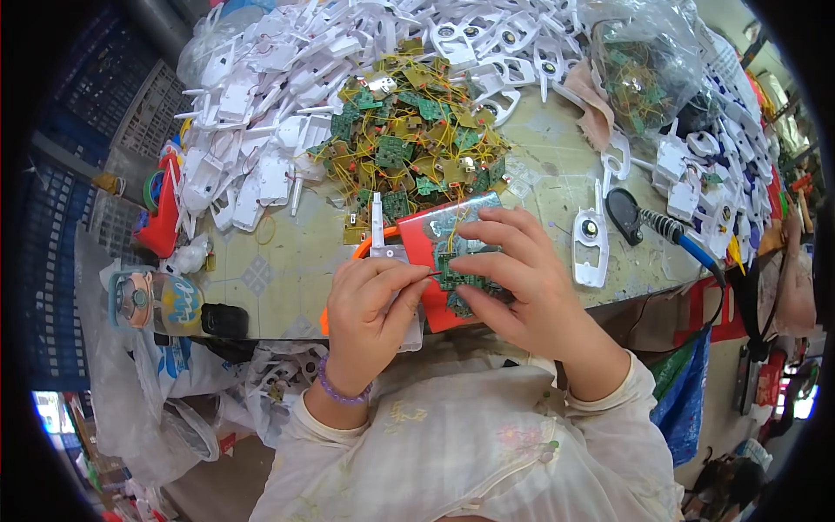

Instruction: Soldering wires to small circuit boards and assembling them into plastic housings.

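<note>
My left hand (370, 300) has thumb and forefinger pinched together on a thin red wire (434, 274), beside a green circuit board (449, 273). The fingers of my right hand (526, 278) grip that board over a red and grey-blue sheet (417, 241). More green board shows just under my right fingertips. A white plastic housing (377, 222) with a long stem lies partly hidden beneath my left hand, next to an orange strip (363, 247). Beyond both hands rises a heap of circuit boards with yellow wires (409, 139).
White plastic housings (252, 113) are piled across the far left, with more (696, 174) at the right. One housing (591, 244) lies near a soldering iron (691, 248) and its stand (624, 215). A clear mug (156, 302) and black object (224, 321) sit at the left edge.
</note>
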`<state>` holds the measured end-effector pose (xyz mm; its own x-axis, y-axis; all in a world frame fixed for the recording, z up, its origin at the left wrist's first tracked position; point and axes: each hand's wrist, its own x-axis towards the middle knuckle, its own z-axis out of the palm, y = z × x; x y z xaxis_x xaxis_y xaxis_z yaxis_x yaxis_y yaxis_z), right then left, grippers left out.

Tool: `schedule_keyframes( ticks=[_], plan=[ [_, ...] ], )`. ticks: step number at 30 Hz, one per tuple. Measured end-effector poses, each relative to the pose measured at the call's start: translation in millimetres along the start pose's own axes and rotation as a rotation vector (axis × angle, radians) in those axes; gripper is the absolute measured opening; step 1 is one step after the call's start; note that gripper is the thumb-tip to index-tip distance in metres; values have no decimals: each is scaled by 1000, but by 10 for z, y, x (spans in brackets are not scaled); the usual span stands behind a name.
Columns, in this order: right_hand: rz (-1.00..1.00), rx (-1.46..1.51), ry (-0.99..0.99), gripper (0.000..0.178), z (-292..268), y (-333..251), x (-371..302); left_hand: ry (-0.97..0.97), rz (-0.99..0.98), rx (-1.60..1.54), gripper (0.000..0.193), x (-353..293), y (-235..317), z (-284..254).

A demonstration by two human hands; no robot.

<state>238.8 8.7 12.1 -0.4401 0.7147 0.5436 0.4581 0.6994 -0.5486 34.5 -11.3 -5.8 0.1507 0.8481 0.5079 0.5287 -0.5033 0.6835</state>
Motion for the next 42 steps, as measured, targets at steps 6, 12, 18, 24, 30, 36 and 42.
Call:
schedule_keyframes(
  ticks=[6, 12, 18, 24, 30, 36, 42],
  plan=[
    [1, 36, 80, 31, 168, 39, 18, -11, -15, 23, 12, 17, -3, 9],
    [-13, -2, 77, 28, 141, 23, 13, -45, 14, 33, 7, 38, 11, -7],
    [-55, -2, 68, 24, 154, 23, 26, -74, 36, 50, 5, 44, -17, -21],
    [-12, -38, 66, 24, 219, 69, -41, -64, -32, -22, 5, 13, -21, -5],
    [6, -107, 68, 26, 199, -23, -54, -115, 6, -159, 12, 21, -26, -64],
    [60, -172, 26, 28, 199, -11, 0, -288, 346, 41, 18, 40, -5, -81],
    [31, 17, 13, 34, 173, 44, -10, -225, 166, 11, 18, 33, -48, -79]
  ],
)
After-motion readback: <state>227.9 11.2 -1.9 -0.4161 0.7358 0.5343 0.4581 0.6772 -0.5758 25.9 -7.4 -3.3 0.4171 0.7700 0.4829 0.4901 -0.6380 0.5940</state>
